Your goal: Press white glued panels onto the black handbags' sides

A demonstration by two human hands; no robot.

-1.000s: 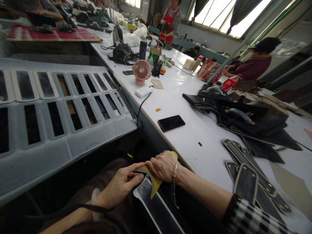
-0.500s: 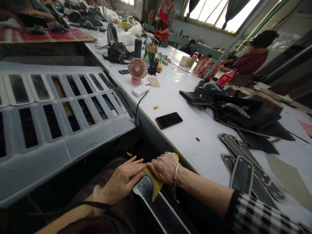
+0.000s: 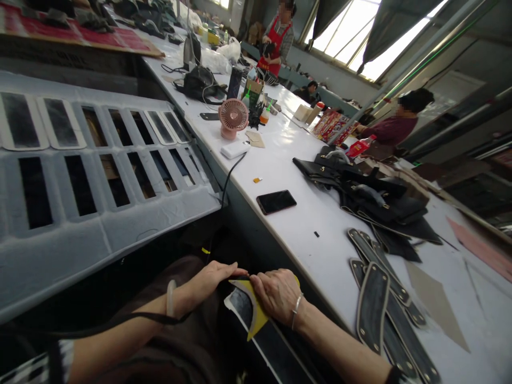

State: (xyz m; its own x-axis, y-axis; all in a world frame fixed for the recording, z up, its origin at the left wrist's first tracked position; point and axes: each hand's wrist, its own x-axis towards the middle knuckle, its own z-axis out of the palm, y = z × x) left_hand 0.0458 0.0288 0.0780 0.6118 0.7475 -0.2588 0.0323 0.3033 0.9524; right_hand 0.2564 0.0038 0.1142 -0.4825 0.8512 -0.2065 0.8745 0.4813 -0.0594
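A long black panel with white edges (image 3: 276, 346) slants up from the bottom of the head view, above my lap. Across its upper part lies a yellow sheet with a curved grey edge (image 3: 261, 319). My right hand (image 3: 278, 296) has its fingers curled over this yellow sheet. My left hand (image 3: 210, 282) is at the panel's upper end, its fingers stretched out toward my right hand. Its fingertips are close to the sheet's top corner; whether they touch it I cannot tell. The left thumb is not clearly seen.
On the white table (image 3: 320, 288) lie a phone (image 3: 276, 202), black straps (image 3: 374, 306) and black bag parts (image 3: 360, 186). A pink fan (image 3: 232, 116) stands further back. At left is a grey sheet with rectangular openings (image 3: 80, 240). A person in a red apron (image 3: 274, 45) stands behind.
My left hand has drawn up from the panel's face to its upper end and flattened. My right hand still grips the yellow sheet. The camera view has tilted and shifted.
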